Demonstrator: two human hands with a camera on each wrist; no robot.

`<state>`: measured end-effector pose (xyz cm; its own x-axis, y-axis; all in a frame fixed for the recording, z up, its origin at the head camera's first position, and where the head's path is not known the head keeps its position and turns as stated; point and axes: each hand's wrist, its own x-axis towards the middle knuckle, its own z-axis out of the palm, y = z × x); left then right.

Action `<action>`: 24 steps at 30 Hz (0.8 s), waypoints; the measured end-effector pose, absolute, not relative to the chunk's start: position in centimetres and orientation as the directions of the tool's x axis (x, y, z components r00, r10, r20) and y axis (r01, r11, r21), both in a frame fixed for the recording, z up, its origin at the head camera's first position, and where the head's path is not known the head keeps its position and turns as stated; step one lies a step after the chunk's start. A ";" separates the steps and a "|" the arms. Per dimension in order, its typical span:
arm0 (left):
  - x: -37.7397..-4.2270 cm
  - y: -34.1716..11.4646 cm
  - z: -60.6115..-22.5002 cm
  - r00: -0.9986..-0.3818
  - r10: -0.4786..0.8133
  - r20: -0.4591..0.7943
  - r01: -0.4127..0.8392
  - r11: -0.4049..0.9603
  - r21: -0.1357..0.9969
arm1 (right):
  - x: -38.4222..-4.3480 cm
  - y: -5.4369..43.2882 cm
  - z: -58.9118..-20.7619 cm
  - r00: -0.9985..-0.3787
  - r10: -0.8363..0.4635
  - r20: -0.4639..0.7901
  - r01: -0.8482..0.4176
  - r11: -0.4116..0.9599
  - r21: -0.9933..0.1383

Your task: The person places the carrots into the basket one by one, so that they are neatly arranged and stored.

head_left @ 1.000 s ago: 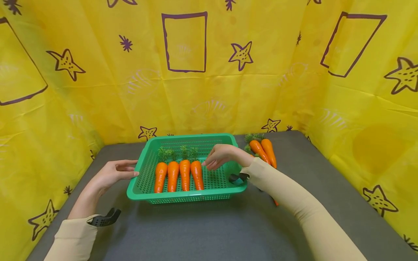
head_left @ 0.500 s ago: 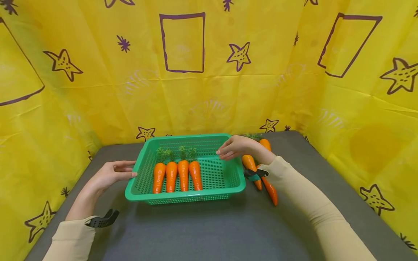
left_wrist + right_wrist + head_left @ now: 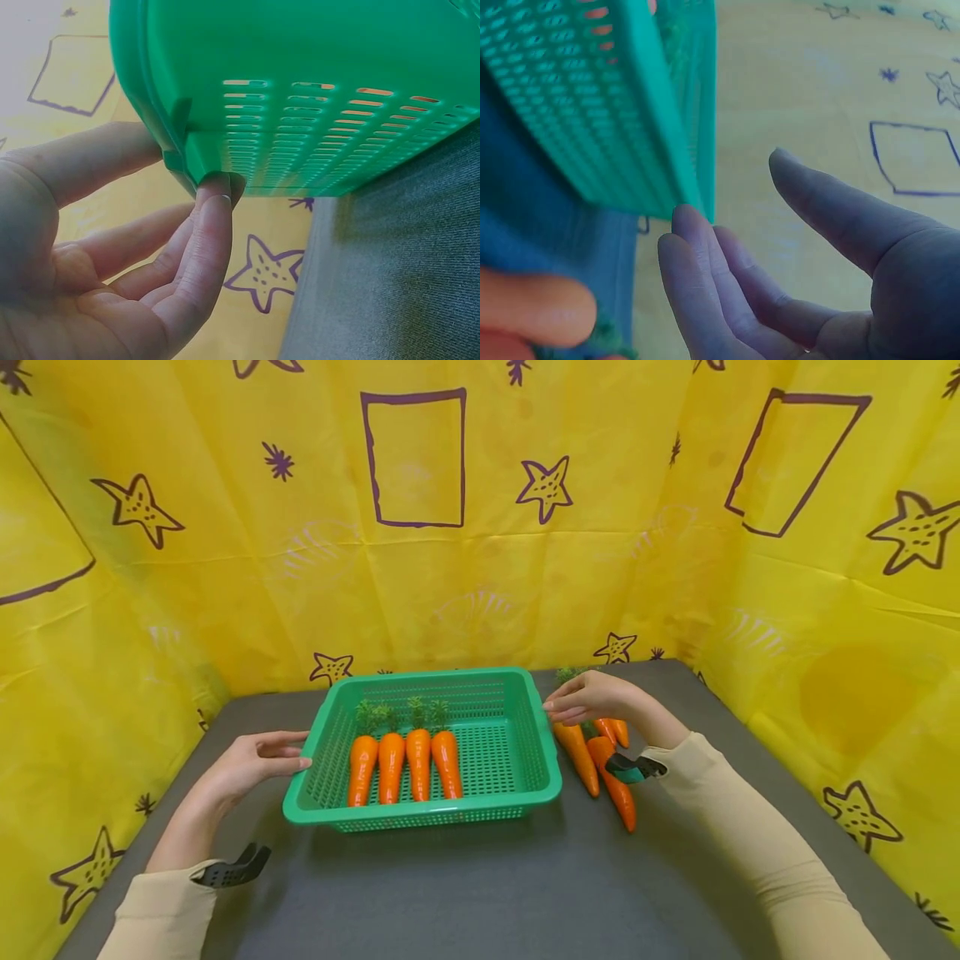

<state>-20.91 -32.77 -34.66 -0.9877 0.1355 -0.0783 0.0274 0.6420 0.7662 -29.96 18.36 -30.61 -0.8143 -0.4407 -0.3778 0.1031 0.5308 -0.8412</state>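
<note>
Being pinched by the left hand (image 3: 247, 766) at its left rim, the green plastic basket (image 3: 420, 811) holds four carrots (image 3: 418, 767) mid-frame; the right hand (image 3: 600, 697), spread and unladen, has been drawn outside near loose carrots (image 3: 618, 792), centre right, so filling seems unfinished.

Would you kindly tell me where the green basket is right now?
In the head view, the green basket sits between the left hand and the right hand, left of the loose carrots.
</note>
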 end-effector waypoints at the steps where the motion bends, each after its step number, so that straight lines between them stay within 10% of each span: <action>1: -20.9 -32.8 -34.7 -0.988 0.136 -0.077 0.028 0.641 0.767 | -29.9 18.7 -30.7 -0.818 -0.429 -0.383 0.114 0.533 -0.838; 24: -20.7 -32.8 -34.8 -0.989 0.132 -0.069 0.032 0.637 0.771 | -27.6 26.3 -34.4 -0.841 -0.361 -0.403 0.193 0.496 -0.847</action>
